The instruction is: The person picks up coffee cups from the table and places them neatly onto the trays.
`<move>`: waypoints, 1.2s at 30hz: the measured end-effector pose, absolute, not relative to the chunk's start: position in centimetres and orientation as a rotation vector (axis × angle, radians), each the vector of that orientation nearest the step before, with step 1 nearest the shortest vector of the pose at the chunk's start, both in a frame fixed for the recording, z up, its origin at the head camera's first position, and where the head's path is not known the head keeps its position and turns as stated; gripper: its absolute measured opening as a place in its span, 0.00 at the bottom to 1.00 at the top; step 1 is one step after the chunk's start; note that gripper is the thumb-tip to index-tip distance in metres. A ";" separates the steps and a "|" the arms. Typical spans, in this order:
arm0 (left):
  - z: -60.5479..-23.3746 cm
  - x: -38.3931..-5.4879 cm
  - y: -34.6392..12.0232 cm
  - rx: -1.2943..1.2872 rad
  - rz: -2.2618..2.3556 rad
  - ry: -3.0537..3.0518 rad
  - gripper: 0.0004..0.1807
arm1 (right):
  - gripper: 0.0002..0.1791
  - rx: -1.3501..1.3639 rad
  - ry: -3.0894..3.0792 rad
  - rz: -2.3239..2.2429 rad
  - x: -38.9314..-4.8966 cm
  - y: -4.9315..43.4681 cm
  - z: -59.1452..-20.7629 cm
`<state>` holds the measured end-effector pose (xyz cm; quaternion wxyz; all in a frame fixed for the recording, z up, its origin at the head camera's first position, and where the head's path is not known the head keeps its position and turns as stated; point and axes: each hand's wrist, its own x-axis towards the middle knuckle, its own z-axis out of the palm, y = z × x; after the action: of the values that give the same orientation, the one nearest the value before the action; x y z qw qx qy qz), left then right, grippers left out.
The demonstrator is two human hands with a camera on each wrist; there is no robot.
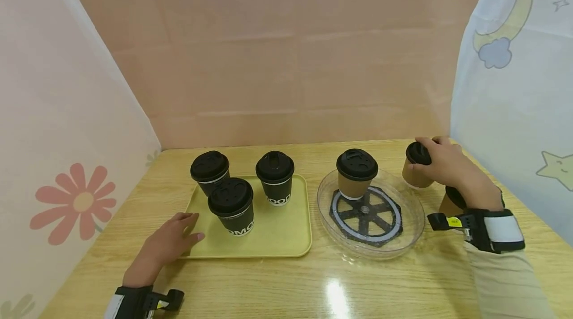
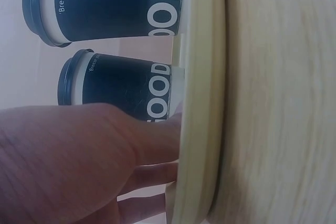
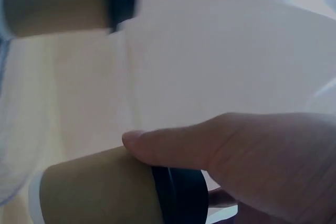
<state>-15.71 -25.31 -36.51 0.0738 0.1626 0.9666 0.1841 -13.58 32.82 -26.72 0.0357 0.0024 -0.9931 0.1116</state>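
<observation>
My right hand (image 1: 452,167) holds a brown paper coffee cup (image 1: 413,174) by its black lid, just right of a clear round dish (image 1: 423,217). In the right wrist view the thumb lies over the edge where the lid meets the brown cup (image 3: 100,192). On the dish stands another brown cup (image 1: 352,188) with a black lid. A third brown cup (image 1: 449,204) is partly hidden under my right wrist. My left hand (image 1: 167,242) rests at the left edge of a yellow tray (image 1: 286,234), its fingers extended. Three black lidded cups (image 1: 239,223) stand on that tray.
Inside the dish lies a dark octagonal piece (image 1: 364,217) with a light ring and spokes. Patterned cloth walls (image 1: 515,125) enclose the wooden table (image 1: 250,289) at the left and right, with a plain backdrop (image 1: 291,60) behind.
</observation>
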 end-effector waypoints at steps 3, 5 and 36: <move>-36.5 -15.7 -25.3 0.486 0.548 2.904 0.35 | 0.44 0.019 -2.999 0.351 -12.7 31.9 -25.2; -36.5 -15.7 -25.3 0.483 0.546 2.906 0.35 | 0.45 0.019 -2.983 0.346 -12.0 31.1 -24.2; -36.5 -15.8 -25.4 0.483 0.553 2.909 0.36 | 0.42 0.331 -3.177 0.280 -8.7 18.8 -24.1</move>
<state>-15.77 -25.38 -36.49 0.0705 0.1605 0.9672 0.1839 -8.70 18.80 -24.05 -0.0324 0.1032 -0.9903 0.0873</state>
